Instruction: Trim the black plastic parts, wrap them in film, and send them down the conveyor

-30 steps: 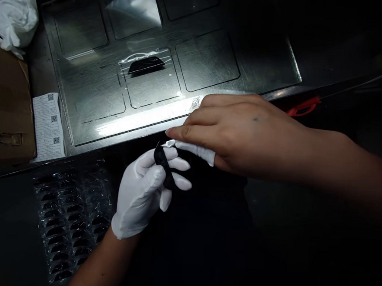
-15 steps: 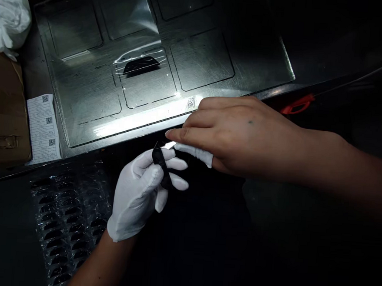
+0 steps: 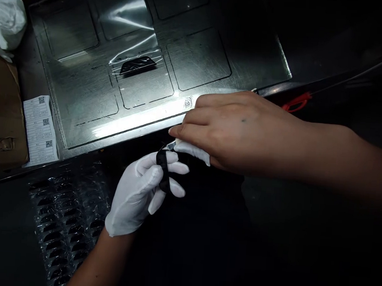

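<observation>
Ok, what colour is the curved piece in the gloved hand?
The curved piece in the gloved left hand is black; it shows best in the head view.

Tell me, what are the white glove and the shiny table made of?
The white glove looks like thin cloth, maybe cotton: matte, with soft wrinkles at the fingers. The shiny table looks like brushed metal, perhaps steel: fine scratches and bright glare.

The brushed steel plate (image 3: 82,105) looks finely scratched and glossy under smooth clear plastic film (image 3: 134,56), while the white cloth glove (image 3: 135,191) and white cloth strip (image 3: 190,151) look soft, the black piece (image 3: 163,171) matt, the cardboard box (image 3: 3,121) rough, and the paper labels (image 3: 40,132) smooth.
</observation>
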Available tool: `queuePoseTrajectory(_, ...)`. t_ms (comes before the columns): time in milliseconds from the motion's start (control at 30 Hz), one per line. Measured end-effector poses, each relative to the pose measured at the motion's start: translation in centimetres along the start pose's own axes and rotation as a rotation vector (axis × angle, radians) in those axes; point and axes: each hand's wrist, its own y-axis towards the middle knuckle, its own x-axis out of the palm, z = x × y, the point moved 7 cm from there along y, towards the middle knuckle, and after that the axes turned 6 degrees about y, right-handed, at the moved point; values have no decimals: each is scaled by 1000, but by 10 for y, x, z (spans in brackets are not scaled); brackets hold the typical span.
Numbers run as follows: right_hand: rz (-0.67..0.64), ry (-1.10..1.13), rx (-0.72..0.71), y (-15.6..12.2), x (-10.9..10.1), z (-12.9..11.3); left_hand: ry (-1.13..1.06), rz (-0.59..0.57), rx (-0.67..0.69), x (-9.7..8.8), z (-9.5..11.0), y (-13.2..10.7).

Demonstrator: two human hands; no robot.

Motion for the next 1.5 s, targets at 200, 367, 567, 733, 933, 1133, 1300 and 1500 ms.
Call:
queuePoseTrajectory(200,52,-127,-206,-10,-15,-16,-150,32,68,-5,-1,4)
queuePoseTrajectory(367,261,-115,-284,-22,-19,-8,-333,188,254,-17,13,3)
queuePoseTrajectory(567,165,-143,-238,-10,1,-13,-374,301,363,-22,21,5)
queuePoseTrajectory(733,119,-192,-185,-2,7,-18,-362,305,395,-23,20,5)
queuePoseTrajectory(933,130,-207,-166,0,8,-17,-353,320,363,-27,15,2)
queuePoseTrajectory(1133,132,-234,-172,-2,11,-17,-345,314,355,-25,16,1)
queuePoseTrajectory(1300,144,-273,-179,-6,13,-15,-297,305,370,-22,17,-1)
queuePoseTrajectory(1500,136,-304,-164,-8,14,-15,-264,311,415,-21,17,-1)
